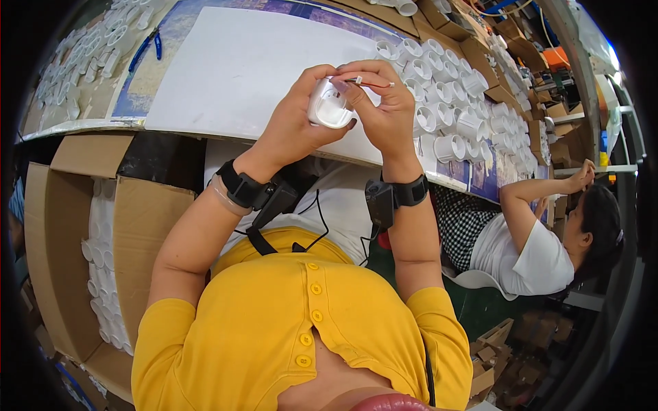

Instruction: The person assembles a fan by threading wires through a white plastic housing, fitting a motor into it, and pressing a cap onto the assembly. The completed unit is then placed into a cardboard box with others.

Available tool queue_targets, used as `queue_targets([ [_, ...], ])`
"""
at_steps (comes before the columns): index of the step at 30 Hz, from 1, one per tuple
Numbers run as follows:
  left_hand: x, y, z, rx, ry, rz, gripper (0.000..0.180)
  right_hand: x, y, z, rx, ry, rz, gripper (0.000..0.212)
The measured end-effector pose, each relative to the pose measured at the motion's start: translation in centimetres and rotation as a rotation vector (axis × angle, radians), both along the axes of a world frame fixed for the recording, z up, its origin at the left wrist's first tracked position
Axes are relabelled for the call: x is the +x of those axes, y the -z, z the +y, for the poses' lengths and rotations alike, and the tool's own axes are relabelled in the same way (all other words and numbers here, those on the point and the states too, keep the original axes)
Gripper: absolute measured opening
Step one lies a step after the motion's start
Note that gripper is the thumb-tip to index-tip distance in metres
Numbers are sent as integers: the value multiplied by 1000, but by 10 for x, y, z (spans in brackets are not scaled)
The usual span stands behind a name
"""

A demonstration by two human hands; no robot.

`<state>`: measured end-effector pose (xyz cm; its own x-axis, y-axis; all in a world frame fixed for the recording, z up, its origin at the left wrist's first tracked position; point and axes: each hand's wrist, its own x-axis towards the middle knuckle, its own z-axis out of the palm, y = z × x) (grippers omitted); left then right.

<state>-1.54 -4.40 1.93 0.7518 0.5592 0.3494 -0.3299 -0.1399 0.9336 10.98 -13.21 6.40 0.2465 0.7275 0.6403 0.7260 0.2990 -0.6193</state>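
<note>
Closest, yellow shirt (267, 281): buttoned at the front, short-sleeved, filling the lower middle.
Wrists: both wear black straps (243, 188) carrying dark blocks.
Left hand (298, 113): fingers clamped around the left side of the white case, thumb under its lower edge.
Right hand (385, 103): thumb and forefinger closed on the upper right edge of the case; whether they also pinch the wires, I cannot tell.
White case (332, 106): between both hands, raised over the near edge of the table, its hollow side showing.
Wires (375, 84): thin, red and dark, with small white plugs, running across the right fingers.
Table (240, 61): a white sheet covers its middle.
White cups (445, 75): crowded together to the right of the hands.
Cutters (145, 51): blue-handled, open, left of the sheet.
Small white parts (96, 48): spread over the far left.
Cardboard box (147, 233): flaps up, below the table at left, holding white pieces (103, 274).
Co-worker (524, 253): seated at right, white top, one arm raised.
</note>
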Motion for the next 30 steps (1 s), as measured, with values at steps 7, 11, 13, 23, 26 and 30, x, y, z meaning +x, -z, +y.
queue_targets([
  [7,-7,6,0,139,-34,7,67,8,4,0,-151,-224,335,12],
  [11,-3,10,-2,44,54,7,68,7,14,-1,-91,-253,359,13],
  [13,-2,10,0,17,80,1,68,5,18,-2,-78,-243,392,13],
  [23,6,13,5,163,-46,115,67,-1,19,2,-124,-119,706,14],
  [26,6,17,5,119,-57,81,68,5,23,2,-130,-131,496,14],
  [30,7,17,5,74,-13,59,68,17,21,-2,-130,-146,170,15],
])
